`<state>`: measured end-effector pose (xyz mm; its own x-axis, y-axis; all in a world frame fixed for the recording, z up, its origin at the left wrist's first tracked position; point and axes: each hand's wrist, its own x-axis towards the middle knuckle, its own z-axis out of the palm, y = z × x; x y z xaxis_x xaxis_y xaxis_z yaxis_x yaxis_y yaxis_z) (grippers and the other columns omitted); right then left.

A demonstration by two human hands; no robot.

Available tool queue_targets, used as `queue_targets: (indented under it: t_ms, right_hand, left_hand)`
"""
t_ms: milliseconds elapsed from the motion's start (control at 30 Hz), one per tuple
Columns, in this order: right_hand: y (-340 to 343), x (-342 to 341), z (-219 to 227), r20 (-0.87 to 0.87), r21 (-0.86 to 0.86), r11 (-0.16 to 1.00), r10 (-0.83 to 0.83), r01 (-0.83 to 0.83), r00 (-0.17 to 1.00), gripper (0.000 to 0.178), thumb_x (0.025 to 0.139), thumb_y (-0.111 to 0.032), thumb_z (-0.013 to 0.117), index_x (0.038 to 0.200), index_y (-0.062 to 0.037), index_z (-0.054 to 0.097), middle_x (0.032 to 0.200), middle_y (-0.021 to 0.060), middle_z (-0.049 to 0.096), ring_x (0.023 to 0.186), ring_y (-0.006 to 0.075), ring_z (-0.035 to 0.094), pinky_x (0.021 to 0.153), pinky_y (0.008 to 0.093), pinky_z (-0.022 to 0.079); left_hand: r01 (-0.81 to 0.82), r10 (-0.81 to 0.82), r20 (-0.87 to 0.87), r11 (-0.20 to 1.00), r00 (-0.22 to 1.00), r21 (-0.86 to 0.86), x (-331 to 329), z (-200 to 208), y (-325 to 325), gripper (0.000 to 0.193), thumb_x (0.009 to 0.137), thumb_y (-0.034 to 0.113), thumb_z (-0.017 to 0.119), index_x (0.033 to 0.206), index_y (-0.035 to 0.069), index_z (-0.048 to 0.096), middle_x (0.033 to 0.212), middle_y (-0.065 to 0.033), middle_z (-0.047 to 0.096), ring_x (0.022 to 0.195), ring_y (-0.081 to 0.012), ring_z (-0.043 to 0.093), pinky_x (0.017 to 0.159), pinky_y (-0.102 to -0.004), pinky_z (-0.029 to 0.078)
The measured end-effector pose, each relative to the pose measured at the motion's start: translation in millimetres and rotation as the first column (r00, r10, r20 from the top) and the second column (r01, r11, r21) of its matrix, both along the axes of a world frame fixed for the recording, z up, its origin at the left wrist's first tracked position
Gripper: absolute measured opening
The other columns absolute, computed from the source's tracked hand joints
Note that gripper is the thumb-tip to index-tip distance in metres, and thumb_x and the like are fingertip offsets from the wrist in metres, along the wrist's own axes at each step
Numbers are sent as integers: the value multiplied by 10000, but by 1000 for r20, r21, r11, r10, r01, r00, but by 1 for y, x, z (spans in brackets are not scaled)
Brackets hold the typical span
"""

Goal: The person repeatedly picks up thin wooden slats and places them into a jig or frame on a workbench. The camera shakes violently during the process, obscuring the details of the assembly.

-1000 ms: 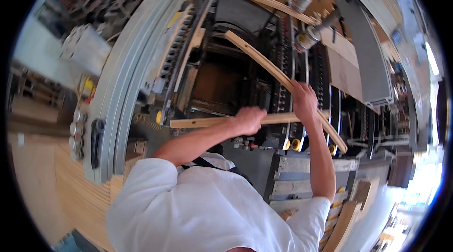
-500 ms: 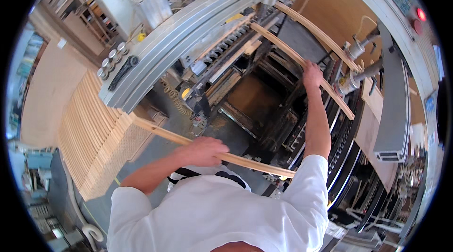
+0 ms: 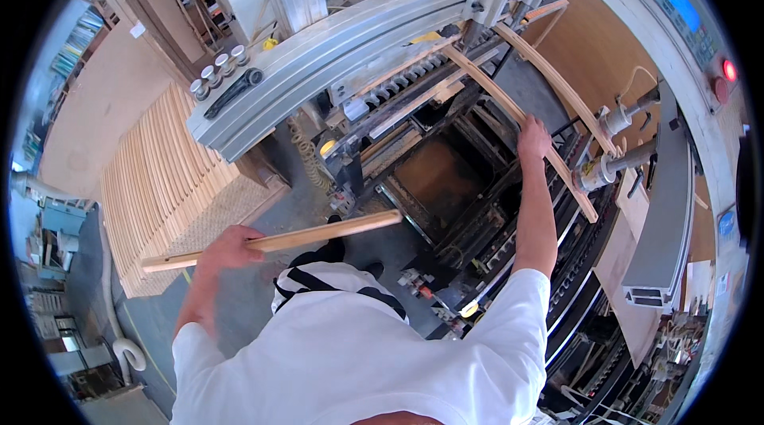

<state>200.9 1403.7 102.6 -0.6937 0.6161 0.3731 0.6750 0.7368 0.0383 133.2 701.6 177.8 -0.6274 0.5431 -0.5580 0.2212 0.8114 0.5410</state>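
My left hand [image 3: 231, 248] is closed around a pale wooden strip [image 3: 334, 231], carried over the floor beside a stack of similar strips [image 3: 159, 194]. One end of the strip points at the machine; the other overlaps the stack's lower edge in view. On the right, my right hand [image 3: 534, 141] grips a second wooden strip [image 3: 487, 84] that lies across the machine's rails. Its fingers curl over the far side and are partly hidden. Farther right, another wooden strip [image 3: 557, 83] runs alongside, its near end by metal cylinders [image 3: 593, 174].
A thick aluminium beam [image 3: 342, 59] arches over the machine, with a black-handled tool [image 3: 233, 92] and several round metal pieces [image 3: 208, 75] on it. A control panel [image 3: 676, 3] with a lit red button stands at the upper right. A pale hose [image 3: 107, 282] lies along the left floor.
My left hand has moved left and swung its strip around, so the free end now points up toward the machine. My right hand stays on its strip. The whole view has shifted slightly.
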Motion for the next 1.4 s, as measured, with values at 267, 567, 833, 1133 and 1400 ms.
queue_targets:
  t_ms: [267, 567, 833, 1133, 1400]
  right_hand:
    - [-6, -6, 9, 98, -37, 995, -88, 92, 991, 347, 793, -171, 701, 1122, -119, 603, 1105, 129, 646, 1063, 323, 629, 892, 457, 493]
    - [-40, -16, 17, -322, 136, 966, 253, -220, 912, 434, 837, -133, 658, 1249, -28, 569, 1247, 199, 575, 1129, 374, 565, 960, 471, 469]
    - [-269, -36, 22, -578, -311, 818, 241, -484, 780, 289, 900, -69, 660, 1158, 40, 591, 1079, 168, 612, 895, 265, 621, 779, 360, 525]
    - [-430, 13, -32, -408, -687, 647, 32, -330, 912, 312, 899, -129, 680, 1145, 54, 624, 1010, 140, 665, 801, 176, 630, 727, 310, 515]
    - [-484, 95, -68, -349, -733, 668, -213, -125, 913, 339, 901, -169, 693, 1145, 59, 631, 935, 82, 676, 837, 136, 616, 777, 272, 506]
  left_hand:
    - [-300, 302, 43, 953, 952, -48, 3, 8, -112, 380, 685, 129, 783, 1029, -14, 708, 814, -59, 676, 776, -140, 621, 728, -307, 502]
    - [-572, 571, 52, 806, 819, 153, -34, -2, -242, 260, 778, 182, 729, 949, -5, 675, 746, -9, 616, 689, -107, 571, 659, -259, 469]
    - [-786, 885, 158, 292, 438, 545, -177, -109, -280, 304, 850, 279, 685, 978, 4, 697, 832, -72, 666, 707, -164, 617, 640, -316, 497]
    - [-862, 879, -291, 449, 378, 236, -368, -145, -238, 473, 805, 368, 670, 1061, -31, 682, 1031, -230, 694, 1001, -299, 677, 858, -399, 529]
    - [-790, 842, -269, 535, 468, 299, -411, -148, -204, 461, 832, 349, 618, 1141, 10, 662, 1028, -209, 704, 996, -334, 678, 848, -410, 536]
